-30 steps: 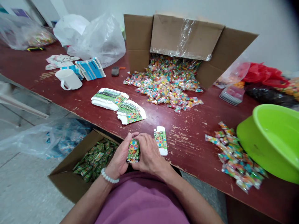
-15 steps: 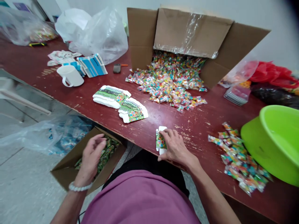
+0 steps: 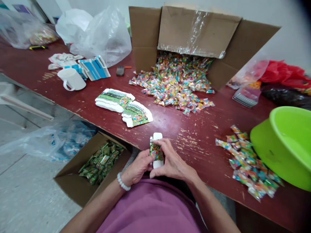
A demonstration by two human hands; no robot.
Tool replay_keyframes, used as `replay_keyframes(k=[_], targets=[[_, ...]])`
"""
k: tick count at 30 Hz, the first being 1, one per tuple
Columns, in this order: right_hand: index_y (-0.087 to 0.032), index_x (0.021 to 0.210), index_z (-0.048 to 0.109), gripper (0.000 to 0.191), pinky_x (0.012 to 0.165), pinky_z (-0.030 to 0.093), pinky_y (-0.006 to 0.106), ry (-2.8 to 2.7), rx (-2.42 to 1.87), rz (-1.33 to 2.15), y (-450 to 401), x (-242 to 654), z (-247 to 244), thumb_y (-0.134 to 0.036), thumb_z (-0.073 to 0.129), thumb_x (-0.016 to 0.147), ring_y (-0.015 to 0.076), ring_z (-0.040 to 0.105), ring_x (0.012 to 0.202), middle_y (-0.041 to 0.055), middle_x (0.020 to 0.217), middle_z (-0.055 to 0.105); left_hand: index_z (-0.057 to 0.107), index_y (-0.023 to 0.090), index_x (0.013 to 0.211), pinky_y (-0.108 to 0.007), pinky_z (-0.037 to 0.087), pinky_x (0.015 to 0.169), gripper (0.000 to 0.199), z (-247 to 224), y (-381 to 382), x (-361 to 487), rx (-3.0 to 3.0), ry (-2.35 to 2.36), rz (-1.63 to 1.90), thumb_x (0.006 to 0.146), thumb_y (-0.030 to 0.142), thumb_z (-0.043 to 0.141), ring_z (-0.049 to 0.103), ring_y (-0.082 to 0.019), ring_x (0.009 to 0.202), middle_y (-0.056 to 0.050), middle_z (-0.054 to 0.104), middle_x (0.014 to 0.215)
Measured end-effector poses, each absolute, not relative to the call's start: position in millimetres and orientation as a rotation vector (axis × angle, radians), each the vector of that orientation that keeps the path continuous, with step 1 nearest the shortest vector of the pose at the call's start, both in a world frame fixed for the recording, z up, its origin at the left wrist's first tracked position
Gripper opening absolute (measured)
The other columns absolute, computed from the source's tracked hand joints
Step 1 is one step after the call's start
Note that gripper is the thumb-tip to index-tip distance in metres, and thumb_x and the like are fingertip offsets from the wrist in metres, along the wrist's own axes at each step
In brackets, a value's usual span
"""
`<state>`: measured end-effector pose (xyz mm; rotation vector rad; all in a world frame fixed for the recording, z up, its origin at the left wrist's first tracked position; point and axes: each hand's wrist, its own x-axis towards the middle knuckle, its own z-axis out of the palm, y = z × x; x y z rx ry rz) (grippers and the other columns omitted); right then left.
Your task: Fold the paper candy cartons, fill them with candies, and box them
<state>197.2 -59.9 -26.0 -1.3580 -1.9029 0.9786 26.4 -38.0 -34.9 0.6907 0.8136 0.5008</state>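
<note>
A small green printed carton (image 3: 155, 149) with white end flaps is held between both hands at the table's front edge. My left hand (image 3: 141, 163) pinches its left side. Around its right side curls my right hand (image 3: 171, 161), fingertips near the top and thumb low by the bottom flap. Flat cartons (image 3: 137, 114) lie fanned in a stack on the red table, left of and beyond the hands. Wrapped candies (image 3: 175, 85) spill from a big cardboard box (image 3: 194, 30) at the back.
A green basin (image 3: 262, 145) stands at the right beside a pile of wrapped candies (image 3: 250, 165). Below the table's edge, an open box (image 3: 65, 181) holds several green packets. A white mug (image 3: 75, 80) and plastic bags (image 3: 107, 38) are at the left.
My left hand has moved right from over the lower box and taken hold of the carton. My right hand has brought the carton left and toward the body.
</note>
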Motion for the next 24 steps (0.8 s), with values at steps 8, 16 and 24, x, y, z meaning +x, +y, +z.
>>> replay_keyframes(k=[8, 16, 24], targets=[[-0.024, 0.107, 0.058, 0.024, 0.069, 0.052, 0.032, -1.931, -1.445, 0.721, -52.4, 204.9, -15.5, -0.029, 0.070, 0.086, 0.0187, 0.061, 0.080, 0.0074, 0.108, 0.058, 0.069, 0.017, 0.087, -0.024, 0.038, 0.065, 0.032, 0.7, -32.6, -1.6, 1.407, 0.941, 0.365, 0.093, 0.043, 0.053, 0.049, -0.017, 0.074, -0.002, 0.061, 0.080], [-0.023, 0.080, 0.060, 0.014, 0.055, 0.041, 0.028, -1.998, -1.463, 0.722, -50.7, 205.0, -3.3, -0.034, 0.065, 0.087, 0.0161, 0.056, 0.059, 0.0021, 0.073, 0.062, 0.052, 0.019, 0.069, -0.024, 0.031, 0.057, 0.029, 4.6, -34.9, -2.8, 1.652, 0.960, 0.256, 0.093, 0.032, 0.044, 0.041, -0.012, 0.058, 0.003, 0.045, 0.063], [-0.023, 0.079, 0.061, 0.025, 0.058, 0.045, 0.028, -1.855, -1.424, 1.125, -57.8, 203.5, -9.4, -0.044, 0.063, 0.091, 0.0169, 0.059, 0.063, 0.0019, 0.071, 0.066, 0.066, 0.021, 0.097, -0.025, 0.044, 0.060, 0.019, -4.8, -34.6, -15.2, 0.947, 0.644, 0.174, 0.082, 0.032, 0.062, 0.059, -0.013, 0.064, -0.001, 0.065, 0.084]])
